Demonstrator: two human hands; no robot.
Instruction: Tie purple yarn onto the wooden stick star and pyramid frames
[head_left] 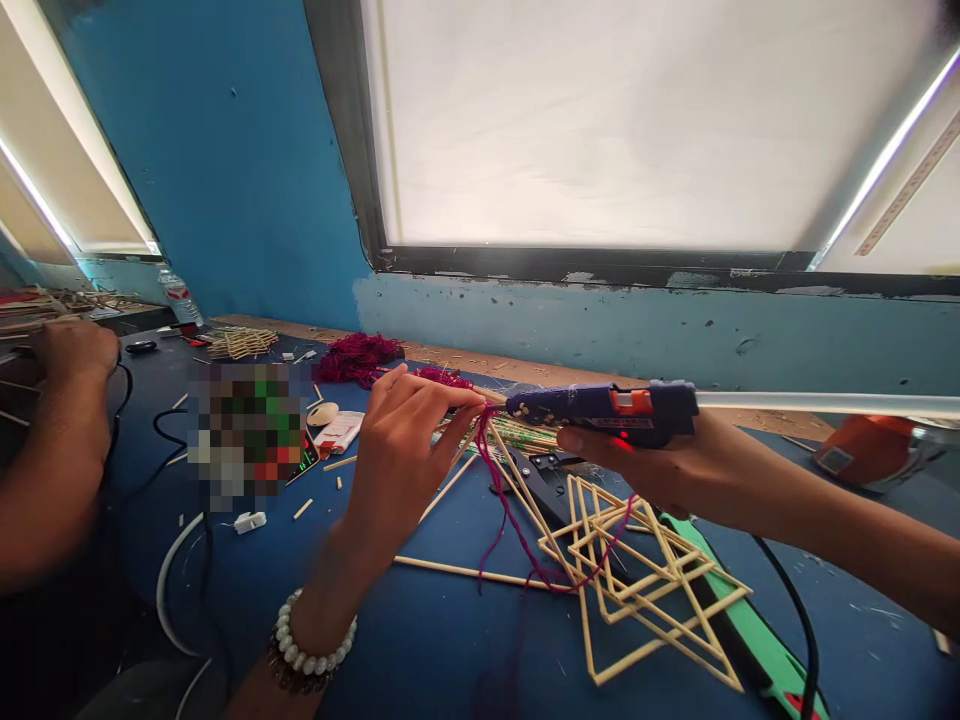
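Observation:
A dark blue hot glue gun [585, 405] is gripped in my right hand [694, 465], its nozzle pointing left and a long clear glue stick [817, 402] coming out of its back. My left hand [401, 450], with a beaded bracelet at the wrist, pinches magenta yarn [499, 485] right at the nozzle tip. The yarn dangles toward the table in loose strands. Thin wooden sticks [517, 480] meet near those fingertips; whether the fingers also hold a stick I cannot tell. Below the gun lies a star-like frame of joined sticks [652, 600].
Behind my left hand is a heap of magenta yarn [360, 355]. A green-handled tool [750, 620] lies under the frame, beside the gun's black cord [795, 590]. Another person's arm [64, 430] rests at the left, near a water bottle [178, 295]. An orange package [870, 450] stands right.

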